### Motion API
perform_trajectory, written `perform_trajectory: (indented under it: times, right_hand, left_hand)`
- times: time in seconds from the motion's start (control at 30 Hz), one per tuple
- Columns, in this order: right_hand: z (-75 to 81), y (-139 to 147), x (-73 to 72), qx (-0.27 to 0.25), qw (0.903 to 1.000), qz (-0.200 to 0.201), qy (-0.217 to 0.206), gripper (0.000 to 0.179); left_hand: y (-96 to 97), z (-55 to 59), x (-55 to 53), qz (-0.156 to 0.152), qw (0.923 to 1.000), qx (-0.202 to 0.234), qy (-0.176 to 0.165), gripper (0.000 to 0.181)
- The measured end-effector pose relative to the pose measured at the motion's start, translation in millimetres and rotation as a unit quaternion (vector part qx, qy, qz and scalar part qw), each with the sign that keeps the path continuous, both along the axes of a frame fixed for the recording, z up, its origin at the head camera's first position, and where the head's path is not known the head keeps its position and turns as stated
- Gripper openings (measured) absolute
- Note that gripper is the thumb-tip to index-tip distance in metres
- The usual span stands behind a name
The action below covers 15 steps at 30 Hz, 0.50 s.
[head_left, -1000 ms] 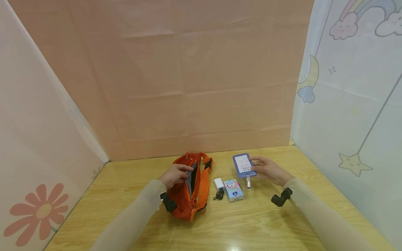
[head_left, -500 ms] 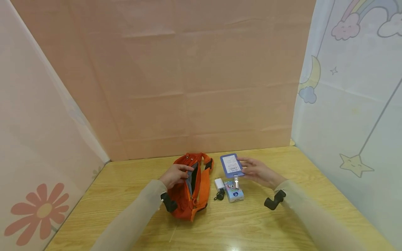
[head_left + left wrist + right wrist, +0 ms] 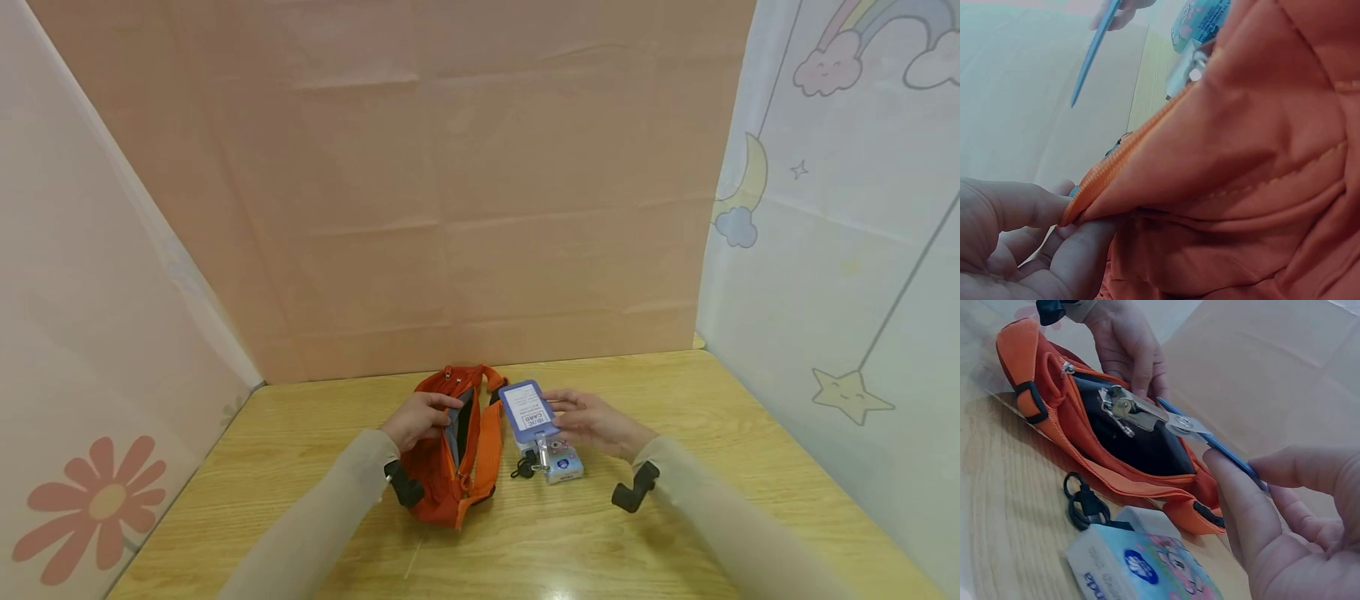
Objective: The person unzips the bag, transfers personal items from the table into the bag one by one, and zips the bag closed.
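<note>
An orange-red waist bag (image 3: 431, 492) lies on the table with its zipped mouth spread, showing a dark grey lining (image 3: 1138, 447). My left hand (image 3: 420, 419) pinches the zipper edge of that mouth between thumb and fingers, as the left wrist view shows close up. In my right hand (image 3: 592, 423) is a blue ID card holder (image 3: 527, 410) with a white card insert, gripped by its right edge. From the holder hangs a metal clip (image 3: 1125, 409) on a clear strap. The holder is raised above the table, just right of the bag, its tip overlapping the strap in the head view.
Under the holder on the table sit a pale blue tissue pack (image 3: 564, 468), a white charger (image 3: 1150, 520) and a coiled black cable (image 3: 524, 465). The bag's orange strap (image 3: 489, 450) runs between them and the bag's mouth. A peach backdrop (image 3: 450, 208) stands behind the table.
My right hand has carried the card holder leftward from the right of the tissue pack to beside the bag. My left hand and the bag have stayed in place.
</note>
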State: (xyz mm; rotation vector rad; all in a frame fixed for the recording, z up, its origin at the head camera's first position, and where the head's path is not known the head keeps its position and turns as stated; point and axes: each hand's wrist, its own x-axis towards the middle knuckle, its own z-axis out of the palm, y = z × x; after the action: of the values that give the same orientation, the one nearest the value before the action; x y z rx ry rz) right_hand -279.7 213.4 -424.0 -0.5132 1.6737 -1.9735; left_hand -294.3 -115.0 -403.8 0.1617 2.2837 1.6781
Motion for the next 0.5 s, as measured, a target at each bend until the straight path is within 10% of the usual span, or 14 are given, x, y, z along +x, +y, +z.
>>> perform_trajectory:
  times: [0.5]
  right_hand:
    - [-8.1, -40.9, 1.2, 0.003, 0.9987, 0.039, -0.032, 0.058]
  left_hand:
    - [2.6, -2.3, -2.3, 0.011, 0.9999, 0.001, -0.004, 0.035]
